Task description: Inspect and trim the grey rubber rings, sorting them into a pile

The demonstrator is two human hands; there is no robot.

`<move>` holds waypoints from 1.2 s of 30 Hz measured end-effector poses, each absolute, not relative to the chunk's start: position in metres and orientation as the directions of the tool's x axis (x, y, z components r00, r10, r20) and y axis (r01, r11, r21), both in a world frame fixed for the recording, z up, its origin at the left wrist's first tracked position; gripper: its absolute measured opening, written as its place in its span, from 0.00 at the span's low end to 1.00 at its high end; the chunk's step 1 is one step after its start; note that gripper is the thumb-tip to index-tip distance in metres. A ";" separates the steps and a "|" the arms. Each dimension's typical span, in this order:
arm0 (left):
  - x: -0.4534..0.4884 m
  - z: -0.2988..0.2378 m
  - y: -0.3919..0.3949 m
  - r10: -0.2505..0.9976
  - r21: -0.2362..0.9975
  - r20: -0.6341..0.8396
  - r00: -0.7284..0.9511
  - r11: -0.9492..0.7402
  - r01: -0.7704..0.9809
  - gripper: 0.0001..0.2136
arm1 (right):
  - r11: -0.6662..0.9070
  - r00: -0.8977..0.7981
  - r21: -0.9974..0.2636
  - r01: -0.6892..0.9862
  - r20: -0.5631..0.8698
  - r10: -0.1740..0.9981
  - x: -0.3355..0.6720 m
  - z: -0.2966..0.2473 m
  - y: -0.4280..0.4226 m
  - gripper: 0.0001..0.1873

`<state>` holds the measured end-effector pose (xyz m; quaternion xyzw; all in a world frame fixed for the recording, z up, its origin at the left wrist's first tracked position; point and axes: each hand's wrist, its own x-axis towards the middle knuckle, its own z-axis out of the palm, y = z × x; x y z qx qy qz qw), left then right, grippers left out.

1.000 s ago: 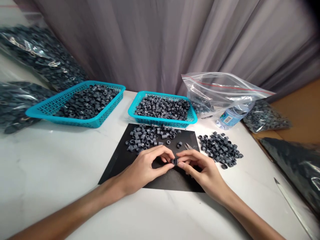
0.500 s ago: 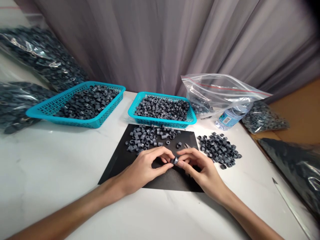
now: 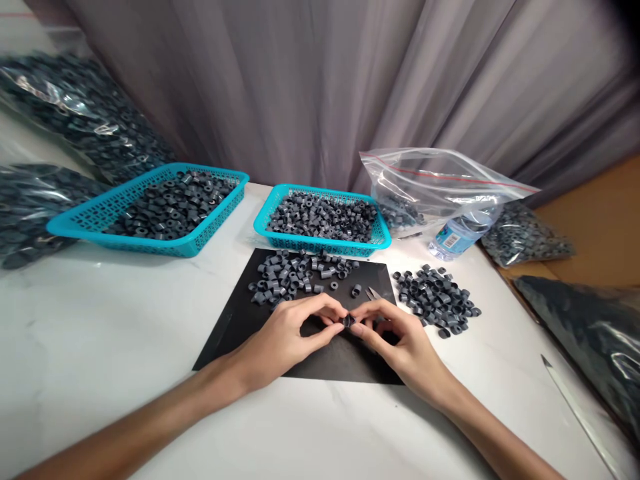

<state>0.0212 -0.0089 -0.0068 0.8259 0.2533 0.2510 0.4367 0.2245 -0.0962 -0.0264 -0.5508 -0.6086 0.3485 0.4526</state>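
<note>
Between the fingertips of both hands is a small dark grey plastic cap (image 3: 349, 321), partly covered by the fingers. My left hand (image 3: 293, 333) pinches it from the left with thumb and forefinger. From the right, my right hand (image 3: 395, 330) grips the same piece; its lower fingers are curled. A black mat (image 3: 320, 363) lies beneath the hands, with a pile of similar grey caps (image 3: 285, 273) on its far part. A ring-shaped piece (image 3: 334, 285) and a single cap (image 3: 356, 291) sit just beyond the fingers. Pointed metal tips (image 3: 373, 293), perhaps of tweezers or scissors, show behind my right hand.
Two blue baskets (image 3: 195, 245) (image 3: 320, 245) full of grey pieces stand behind the mat. Another pile of caps (image 3: 437, 299) lies to the right. Beyond are a zip bag (image 3: 430, 180), a water bottle (image 3: 457, 235) and filled bags (image 3: 85, 113) (image 3: 530, 233). A white pointed strip (image 3: 575, 410) lies at right.
The cap between my fingers has turned slightly, its dark opening now showing more. Both hands keep their grip in nearly the same place. The whole view has shifted a little.
</note>
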 end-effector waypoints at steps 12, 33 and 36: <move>0.023 -0.006 -0.009 0.655 0.866 0.191 0.731 -0.463 0.188 0.05 | 0.134 0.051 -0.939 0.317 0.158 0.986 0.225 -0.026 -0.096 0.09; 0.023 -0.007 -0.008 0.652 0.861 0.227 0.723 -0.481 0.163 0.06 | 0.148 0.051 -0.929 0.340 0.175 0.983 0.224 -0.025 -0.095 0.10; 0.024 -0.004 -0.008 0.648 0.845 0.230 0.726 -0.503 0.181 0.07 | 0.152 0.044 -0.932 0.328 0.176 0.983 0.224 -0.026 -0.094 0.10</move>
